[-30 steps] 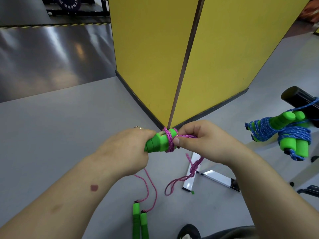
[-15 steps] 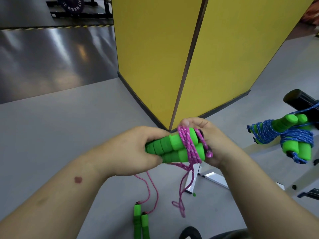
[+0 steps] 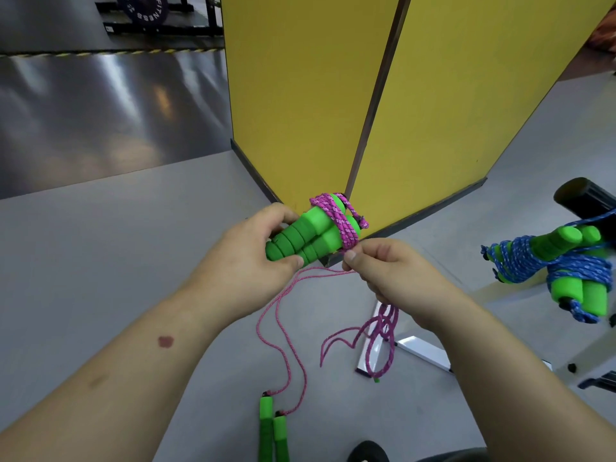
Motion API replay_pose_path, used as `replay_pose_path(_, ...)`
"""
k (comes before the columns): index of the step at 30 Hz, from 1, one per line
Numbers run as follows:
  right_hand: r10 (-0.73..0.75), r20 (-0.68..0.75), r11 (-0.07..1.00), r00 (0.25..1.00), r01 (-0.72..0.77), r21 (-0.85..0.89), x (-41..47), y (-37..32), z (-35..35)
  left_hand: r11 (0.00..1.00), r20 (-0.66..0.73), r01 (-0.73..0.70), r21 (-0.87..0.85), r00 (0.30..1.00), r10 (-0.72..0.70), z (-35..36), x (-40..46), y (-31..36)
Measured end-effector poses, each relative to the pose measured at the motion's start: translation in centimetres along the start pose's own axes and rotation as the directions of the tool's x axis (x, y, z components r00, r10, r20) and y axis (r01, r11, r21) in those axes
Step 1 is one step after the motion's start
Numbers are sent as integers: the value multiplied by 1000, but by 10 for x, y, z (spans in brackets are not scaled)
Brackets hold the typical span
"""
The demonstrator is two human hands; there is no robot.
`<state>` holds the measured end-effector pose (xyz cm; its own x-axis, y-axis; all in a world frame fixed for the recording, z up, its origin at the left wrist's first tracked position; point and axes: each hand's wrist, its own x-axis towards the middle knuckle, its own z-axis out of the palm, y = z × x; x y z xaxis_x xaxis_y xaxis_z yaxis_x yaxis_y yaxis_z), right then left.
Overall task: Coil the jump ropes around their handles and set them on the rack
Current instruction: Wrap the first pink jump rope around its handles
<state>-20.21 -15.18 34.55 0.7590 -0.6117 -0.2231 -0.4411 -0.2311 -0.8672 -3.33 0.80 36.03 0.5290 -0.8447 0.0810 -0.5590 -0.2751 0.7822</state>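
Observation:
My left hand (image 3: pixel 253 261) grips two green foam handles (image 3: pixel 305 238) held side by side, pointing up and to the right. Pink rope (image 3: pixel 336 218) is wound several times round their far ends. My right hand (image 3: pixel 383 271) pinches the loose pink rope just below the handles, and the slack (image 3: pixel 380 335) dangles from it in loops. Two coiled blue ropes on green handles (image 3: pixel 540 258) sit on the rack (image 3: pixel 583 198) at the right. Another rope with green handles (image 3: pixel 273 428) and a thin pink cord (image 3: pixel 283 328) lies on the floor below.
A yellow folding partition (image 3: pixel 333 95) stands directly ahead, its corner just behind the handles. A white metal frame foot (image 3: pixel 420 351) lies on the grey floor under my right arm. A weight plate on a stand (image 3: pixel 143 8) is far back left. A dark shoe (image 3: pixel 366 451) shows at the bottom edge.
The handles have tilted up and to the right. My right hand came off the wrapped end and moved below the handles, now pinching the rope there. The slack loops hang lower right.

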Motion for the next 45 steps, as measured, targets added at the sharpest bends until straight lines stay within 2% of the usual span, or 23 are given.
replay_pose_path(4,-19,10,1000,1000,19,-4,-6,-5,-7,986,-31,14,167,999,-9,0,4,-9)
replay_pose_path(7,-88,17,995,996,89,-44,-11,-12,-9,959,-11,27,280,1000,-25,3,4,-11)
replay_pose_path(10,-182,36,976,983,185,-111,-13,-18,-9,935,53,3,355,998,-24,7,3,-8)
replay_pose_path(14,-246,-24,962,969,241,-132,-12,-17,-9,912,172,-81,402,985,12,8,0,1)
replay_pose_path(18,-276,-105,961,955,274,-30,-7,-14,-11,894,254,-179,410,964,77,5,-2,8)
replay_pose_path(23,-226,-68,944,972,235,232,-4,-11,-9,945,348,-171,278,935,67,-5,-3,10)
replay_pose_path(26,-152,15,890,988,130,438,-3,-9,-6,990,382,-96,107,923,49,-13,-6,11)
replay_pose_path(29,-96,69,847,993,45,529,-2,-7,-2,997,376,-48,-58,924,66,-18,-8,13)
replay_pose_path(34,31,134,838,991,-99,537,-2,-5,5,975,326,24,-223,944,52,-18,-8,9)
replay_pose_path(37,-10,117,949,993,-28,315,-3,1,3,962,238,38,-269,971,28,-16,-6,4)
replay_pose_path(39,-21,119,978,993,-4,208,-3,1,3,954,197,40,-298,980,20,-14,-5,2)
replay_pose_path(43,52,47,988,998,-58,144,1,3,2,947,158,54,-318,988,-4,-9,-5,2)
replay_pose_path(45,80,62,983,995,-89,160,2,7,3,937,103,63,-344,994,-29,-7,-4,1)
